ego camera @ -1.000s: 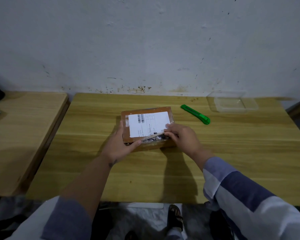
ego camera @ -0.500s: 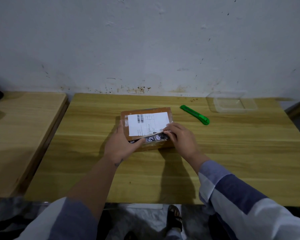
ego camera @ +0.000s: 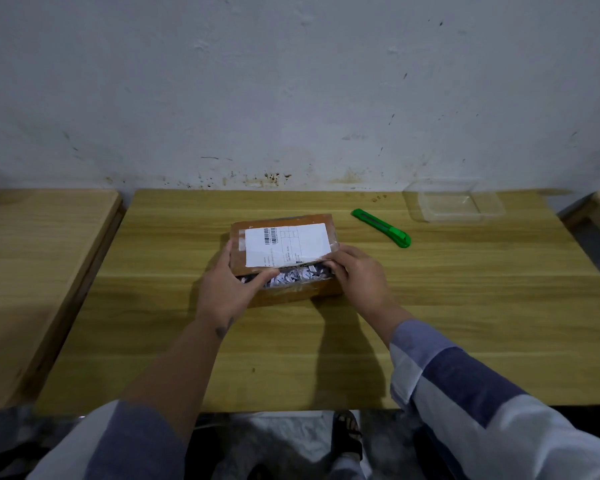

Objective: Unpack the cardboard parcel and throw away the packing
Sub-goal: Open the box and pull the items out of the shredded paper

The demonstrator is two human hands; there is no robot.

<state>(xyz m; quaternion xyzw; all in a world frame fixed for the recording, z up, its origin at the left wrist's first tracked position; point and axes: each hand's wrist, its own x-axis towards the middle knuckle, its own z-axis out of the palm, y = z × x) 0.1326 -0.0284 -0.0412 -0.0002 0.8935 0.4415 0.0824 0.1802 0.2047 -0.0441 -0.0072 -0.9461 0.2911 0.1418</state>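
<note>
A small brown cardboard parcel [ego camera: 321, 220] with a white shipping label [ego camera: 286, 243] lies in the middle of the wooden table [ego camera: 465, 306]. Its top flap is lifted at the near edge, and shredded paper packing [ego camera: 297, 274] shows in the gap. My left hand [ego camera: 227, 289] grips the parcel's left near corner, thumb on the flap. My right hand [ego camera: 357, 275] holds the flap's right near edge with its fingertips. What lies under the packing is hidden.
A green utility knife [ego camera: 381, 227] lies to the right of the parcel. A clear plastic container [ego camera: 454, 202] sits at the back right by the wall. A second wooden table [ego camera: 32, 265] stands to the left. A sandalled foot [ego camera: 349, 433] shows under the table.
The near edge of the flap has been raised further, so more of the shredded paper shows. Both hands stay on the parcel's near corners.
</note>
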